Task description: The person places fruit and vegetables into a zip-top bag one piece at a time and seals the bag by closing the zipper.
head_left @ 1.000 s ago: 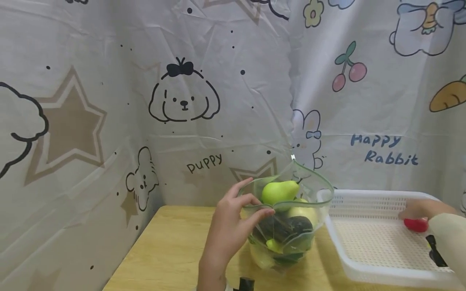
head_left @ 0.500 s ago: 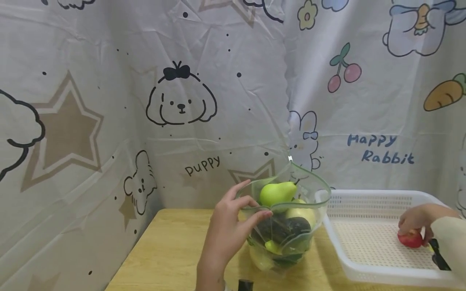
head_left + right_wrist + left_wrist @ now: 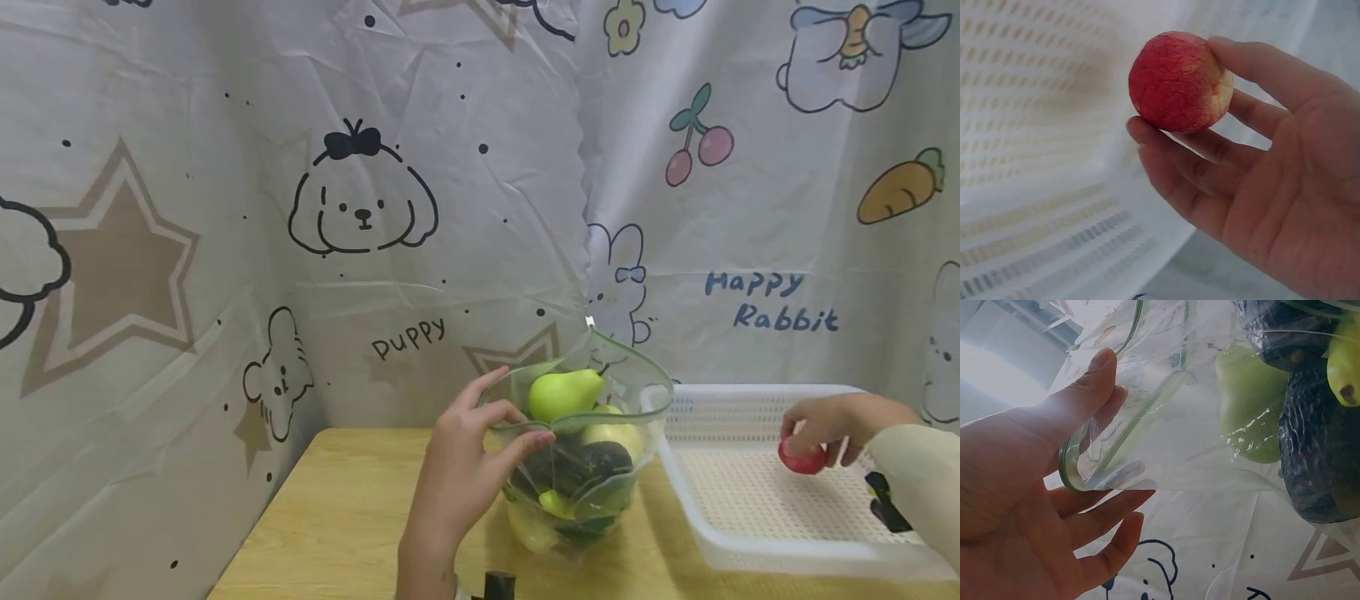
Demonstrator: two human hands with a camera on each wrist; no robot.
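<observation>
My left hand (image 3: 468,462) pinches the green zip edge of a clear plastic bag (image 3: 652,400) between thumb and index finger. The bag stands upright with its mouth spread wide. Inside it, a green pear (image 3: 564,395) lies on top, with a pale yellow-green fruit (image 3: 618,435) and dark, wrinkled avocados (image 3: 1319,447) below. Over the white basket, my right hand (image 3: 843,421) holds a small red and yellow peach (image 3: 1175,84) with creased skin, thumb on one side and fingers beneath it in the right wrist view. The bag's lowest contents are partly hidden.
The white perforated basket (image 3: 693,508) stands right of the bag on a wooden table (image 3: 330,517). Behind the table hangs a white curtain (image 3: 487,217) printed with cartoon animals and stars.
The right hand first reaches into the basket's right side, takes hold of the peach, and has moved left and up with it. The left hand keeps its pinch on the bag.
</observation>
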